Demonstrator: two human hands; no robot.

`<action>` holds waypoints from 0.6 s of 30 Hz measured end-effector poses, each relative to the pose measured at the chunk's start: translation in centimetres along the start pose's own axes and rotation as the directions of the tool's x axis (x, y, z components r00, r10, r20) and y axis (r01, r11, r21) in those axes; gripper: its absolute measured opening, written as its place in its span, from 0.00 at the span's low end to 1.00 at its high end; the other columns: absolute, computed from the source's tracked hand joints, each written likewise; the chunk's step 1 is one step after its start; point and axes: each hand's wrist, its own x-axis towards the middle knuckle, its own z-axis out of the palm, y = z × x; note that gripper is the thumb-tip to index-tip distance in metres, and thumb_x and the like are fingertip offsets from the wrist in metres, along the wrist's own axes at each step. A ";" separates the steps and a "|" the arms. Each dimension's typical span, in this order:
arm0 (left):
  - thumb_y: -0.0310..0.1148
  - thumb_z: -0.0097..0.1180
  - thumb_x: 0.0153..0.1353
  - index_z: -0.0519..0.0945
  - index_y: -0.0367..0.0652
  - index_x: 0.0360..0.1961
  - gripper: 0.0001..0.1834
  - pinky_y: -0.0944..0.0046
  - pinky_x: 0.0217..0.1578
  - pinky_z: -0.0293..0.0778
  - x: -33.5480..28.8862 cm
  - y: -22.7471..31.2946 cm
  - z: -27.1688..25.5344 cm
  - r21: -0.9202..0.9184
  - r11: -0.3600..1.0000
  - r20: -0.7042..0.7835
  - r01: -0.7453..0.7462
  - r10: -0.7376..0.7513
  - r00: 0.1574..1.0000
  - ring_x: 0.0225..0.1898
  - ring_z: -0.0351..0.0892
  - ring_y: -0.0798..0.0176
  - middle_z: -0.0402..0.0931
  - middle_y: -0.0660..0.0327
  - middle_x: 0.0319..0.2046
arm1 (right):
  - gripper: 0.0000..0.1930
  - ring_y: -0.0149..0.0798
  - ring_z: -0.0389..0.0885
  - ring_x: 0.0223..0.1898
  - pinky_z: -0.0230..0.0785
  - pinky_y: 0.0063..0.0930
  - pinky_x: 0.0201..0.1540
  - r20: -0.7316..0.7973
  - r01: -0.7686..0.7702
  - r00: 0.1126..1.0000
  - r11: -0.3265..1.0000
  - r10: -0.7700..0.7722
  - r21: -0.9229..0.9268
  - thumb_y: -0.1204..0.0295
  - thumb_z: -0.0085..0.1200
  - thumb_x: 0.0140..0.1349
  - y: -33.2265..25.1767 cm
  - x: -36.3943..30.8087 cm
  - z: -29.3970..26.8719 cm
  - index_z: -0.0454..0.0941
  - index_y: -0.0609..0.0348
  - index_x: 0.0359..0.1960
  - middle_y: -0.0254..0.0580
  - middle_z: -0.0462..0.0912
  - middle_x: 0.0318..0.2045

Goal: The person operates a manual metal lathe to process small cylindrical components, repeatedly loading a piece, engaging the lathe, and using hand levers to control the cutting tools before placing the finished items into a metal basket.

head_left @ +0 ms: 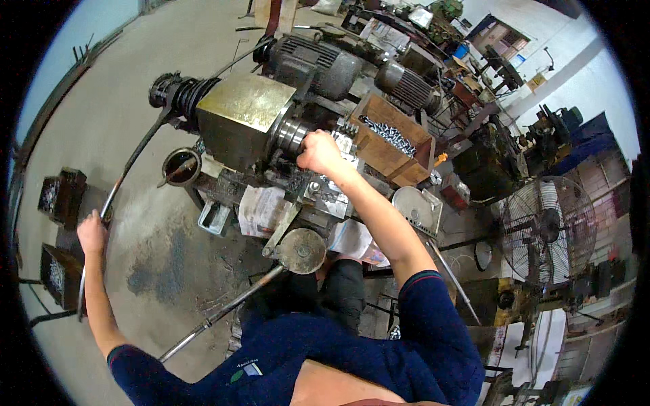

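One metal chuck (291,136) sits beside one box-shaped headstock (244,101). The right hand (319,151) curls at the chuck; whether it pinches anything, I cannot tell. The left hand (91,233) grasps one long lever (143,148). Around: two motors (321,66), one wooden box (372,153), two dark bins (72,196).

There were two hands (91,233) (319,153) at nine o'clock and twelve, two finned motors (318,64) from twelve to one, a single wooden box (384,157) past one, one round pot (181,184) past nine, and one caged fan (548,227) at three.
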 end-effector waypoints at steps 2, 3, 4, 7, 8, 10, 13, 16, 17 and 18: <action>0.25 0.50 0.48 0.71 0.39 0.29 0.05 0.56 0.26 0.72 1.6 -0.9 1.0 0.024 0.996 -0.155 -0.082 0.085 0.984 0.23 0.76 0.51 0.74 0.54 0.19 | 0.12 0.51 0.76 0.32 0.71 0.39 0.37 0.039 -0.036 0.998 0.997 0.039 -0.070 0.66 0.53 0.29 0.5 -0.3 0.4 0.80 0.60 0.17 0.51 0.79 0.22; 0.26 0.50 0.49 0.72 0.39 0.32 0.08 0.56 0.27 0.73 1.7 -1.6 1.9 0.021 0.999 -0.036 -0.040 0.040 0.999 0.24 0.77 0.52 0.74 0.54 0.20 | 0.12 0.51 0.75 0.34 0.70 0.38 0.39 0.032 -0.002 0.999 0.999 0.004 -0.043 0.67 0.54 0.29 0.2 -0.5 -0.2 0.80 0.59 0.18 0.49 0.79 0.24; 0.26 0.51 0.49 0.73 0.38 0.35 0.11 0.56 0.27 0.73 1.9 -1.6 2.6 0.021 1.000 0.083 -0.006 0.005 0.997 0.25 0.77 0.52 0.75 0.54 0.21 | 0.12 0.50 0.75 0.35 0.69 0.37 0.40 0.025 0.023 0.999 1.000 -0.022 -0.017 0.67 0.54 0.29 0.1 -1.0 -0.8 0.81 0.58 0.19 0.47 0.79 0.26; 0.33 0.54 0.50 0.75 0.40 0.36 0.12 0.53 0.31 0.74 2.2 0.9 2.2 -0.014 0.983 0.066 0.184 -0.183 0.981 0.30 0.78 0.50 0.76 0.52 0.26 | 0.15 0.49 0.72 0.41 0.67 0.37 0.44 -0.120 0.073 0.991 0.991 -0.060 0.114 0.68 0.56 0.30 -0.2 -3.4 -4.4 0.80 0.60 0.24 0.47 0.78 0.37; 0.36 0.54 0.50 0.76 0.41 0.37 0.14 0.52 0.33 0.74 2.5 2.5 1.6 -0.074 0.957 0.125 0.279 -0.269 0.955 0.33 0.78 0.48 0.77 0.51 0.28 | 0.15 0.50 0.72 0.42 0.67 0.38 0.45 -0.228 0.118 0.971 0.974 -0.072 0.195 0.69 0.56 0.31 0.5 -4.7 -5.1 0.80 0.61 0.25 0.48 0.77 0.38; 0.39 0.52 0.50 0.76 0.41 0.34 0.14 0.47 0.35 0.72 2.4 2.8 0.9 -0.195 0.877 0.227 0.440 -0.396 0.890 0.35 0.77 0.43 0.77 0.49 0.31 | 0.14 0.50 0.71 0.43 0.66 0.39 0.46 -0.395 0.176 0.916 0.953 -0.068 0.245 0.69 0.55 0.30 0.2 -7.0 -6.6 0.79 0.61 0.22 0.47 0.77 0.38; 0.41 0.55 0.53 0.75 0.37 0.45 0.22 0.53 0.42 0.69 2.8 6.4 0.7 -0.623 0.749 0.001 0.226 -0.289 0.957 0.42 0.75 0.46 0.75 0.48 0.39 | 0.18 0.48 0.71 0.45 0.64 0.39 0.48 -0.360 0.054 0.932 0.971 0.035 0.235 0.67 0.56 0.32 2.6 -13.0 -9.2 0.80 0.60 0.29 0.47 0.76 0.41; 0.32 0.45 0.62 0.76 0.35 0.42 0.13 0.63 0.32 0.71 1.0 17.0 -0.9 -0.809 0.582 -0.391 -0.088 -0.419 0.820 0.29 0.75 0.60 0.76 0.53 0.27 | 0.20 0.49 0.72 0.43 0.64 0.40 0.49 -0.261 -0.153 0.942 0.963 0.210 0.221 0.66 0.56 0.33 6.8 -20.6 -10.3 0.79 0.61 0.32 0.47 0.77 0.41; 0.34 0.50 0.59 0.76 0.34 0.41 0.14 0.63 0.30 0.71 0.2 19.6 1.0 -0.916 0.388 -0.030 0.097 -0.308 0.951 0.26 0.73 0.62 0.75 0.55 0.25 | 0.20 0.50 0.72 0.43 0.65 0.40 0.48 -0.283 -0.199 0.924 0.955 0.257 0.218 0.67 0.57 0.33 8.4 -23.1 -9.5 0.79 0.61 0.32 0.48 0.77 0.40; 0.37 0.55 0.55 0.75 0.31 0.43 0.19 0.63 0.28 0.71 -0.8 17.1 9.7 -0.879 0.450 0.169 0.156 -0.012 0.986 0.25 0.73 0.63 0.75 0.55 0.24 | 0.19 0.50 0.72 0.43 0.66 0.39 0.48 -0.278 -0.215 0.925 0.960 0.259 0.179 0.67 0.57 0.33 9.3 -24.1 -8.4 0.80 0.60 0.32 0.49 0.77 0.41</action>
